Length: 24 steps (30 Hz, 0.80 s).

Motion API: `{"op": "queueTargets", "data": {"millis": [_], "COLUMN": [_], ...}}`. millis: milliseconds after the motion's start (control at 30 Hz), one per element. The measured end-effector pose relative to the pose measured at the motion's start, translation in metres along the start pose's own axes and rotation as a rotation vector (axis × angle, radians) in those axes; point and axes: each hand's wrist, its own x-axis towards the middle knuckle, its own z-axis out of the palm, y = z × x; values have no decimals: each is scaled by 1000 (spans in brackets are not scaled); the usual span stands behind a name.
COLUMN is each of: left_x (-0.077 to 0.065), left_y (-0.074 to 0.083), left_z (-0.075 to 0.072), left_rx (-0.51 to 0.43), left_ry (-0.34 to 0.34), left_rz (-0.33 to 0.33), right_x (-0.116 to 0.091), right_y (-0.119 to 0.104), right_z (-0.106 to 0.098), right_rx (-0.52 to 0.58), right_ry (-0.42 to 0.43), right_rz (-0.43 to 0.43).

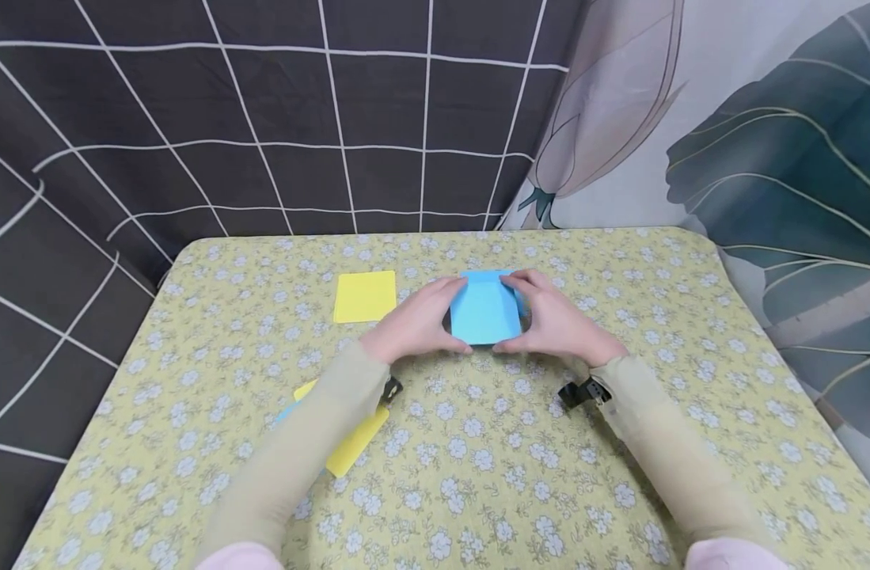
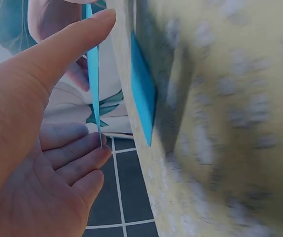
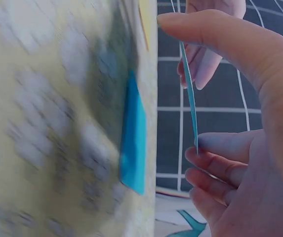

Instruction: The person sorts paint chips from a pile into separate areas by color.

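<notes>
Both hands hold a thin blue square of paper (image 1: 486,313) flat above the table, by its sides. My left hand (image 1: 420,321) pinches the left side, thumb at the near corner and fingers at the far edge. On the right side, my right hand (image 1: 557,323) grips it the same way. A second blue square (image 2: 143,94) lies on the tabletop beneath the held one, with a gap between them in both wrist views. From the head, only a sliver of it shows near the right palm. To the left rests a yellow square (image 1: 366,297).
Under the left forearm lie more yellow paper (image 1: 358,440) and blue paper (image 1: 288,412), partly hidden by the sleeve. A flowered yellow cloth (image 1: 477,499) covers the table. Behind it hangs a dark gridded curtain (image 1: 378,95), and a leaf-patterned cloth (image 1: 798,182) is at the right.
</notes>
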Motion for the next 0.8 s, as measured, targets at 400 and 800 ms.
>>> {"op": "queueTargets", "data": {"millis": [400,800], "left_x": [60,66], "left_y": [-5,-18], "left_z": [-17,3], "left_rx": [36,-19], "left_ry": [-9,-74], "left_rz": [-27,-89], "right_x": [36,44], "right_y": [28,44], "right_z": [-20,-2], "right_rx": [10,21], "right_ry": [17,-85], "right_rz": [145,191]}}
